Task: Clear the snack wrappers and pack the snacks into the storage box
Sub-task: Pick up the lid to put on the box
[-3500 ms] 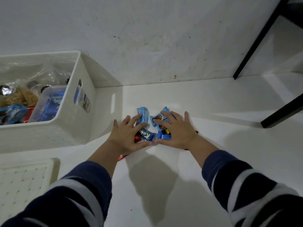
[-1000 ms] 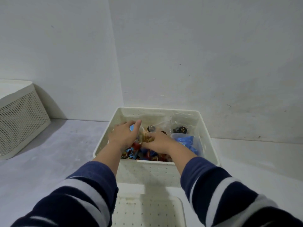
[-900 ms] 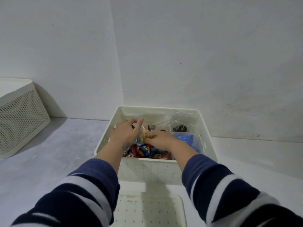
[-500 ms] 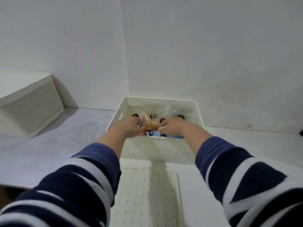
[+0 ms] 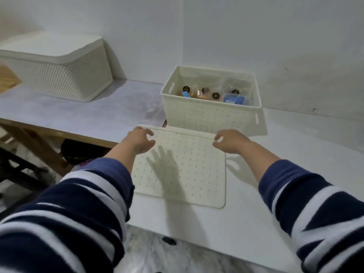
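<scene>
- Snacks [image 5: 208, 94] sit inside the open box [image 5: 210, 115], at the back of the white worktop [image 5: 295, 154] by the wall.
- Far left, a lidded basket [image 5: 59, 62] stands well apart.
- Left hand [image 5: 137, 141] curls its fingers [image 5: 147, 133] at the lid's [image 5: 181, 170] far left corner.
- The lid lies flat just in front of the box.
- Right hand [image 5: 230, 141] hovers at the far right corner, fingers loosely bent; whether it touches, I cannot tell.

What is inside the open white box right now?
The box holds clear bags of snacks with round dark stickers, plus a clear tub of blue packets. Its front wall hides whatever lies lower down.
</scene>
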Demonstrator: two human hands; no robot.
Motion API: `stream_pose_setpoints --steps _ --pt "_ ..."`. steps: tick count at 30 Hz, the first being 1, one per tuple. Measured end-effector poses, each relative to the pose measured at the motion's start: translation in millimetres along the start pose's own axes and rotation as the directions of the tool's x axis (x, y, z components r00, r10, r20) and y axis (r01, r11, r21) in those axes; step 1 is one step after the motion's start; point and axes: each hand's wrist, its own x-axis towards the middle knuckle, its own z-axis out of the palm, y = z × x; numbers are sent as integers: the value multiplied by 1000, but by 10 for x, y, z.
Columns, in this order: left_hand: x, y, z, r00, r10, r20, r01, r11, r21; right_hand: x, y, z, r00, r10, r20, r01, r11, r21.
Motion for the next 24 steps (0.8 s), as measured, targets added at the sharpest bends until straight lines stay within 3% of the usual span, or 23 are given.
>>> stream_pose_setpoints --steps 8,12,16,24 --pt "-184 -967 539 967 -233 106 238 971 -32 -212 -27 1106 934 336 124 -352 923 152" --pt "-167 -1237 670 978 -119 170 143 980 -138 -239 -172 1412 885 463 48 -465 872 155" --pt "-198 -1339 740 982 -92 163 120 977 -175 -242 -310 1489 782 622 43 -615 759 212" --pt "-366 -1558 899 991 -108 75 126 943 -307 -415 -321 1574 730 678 84 -669 683 293"
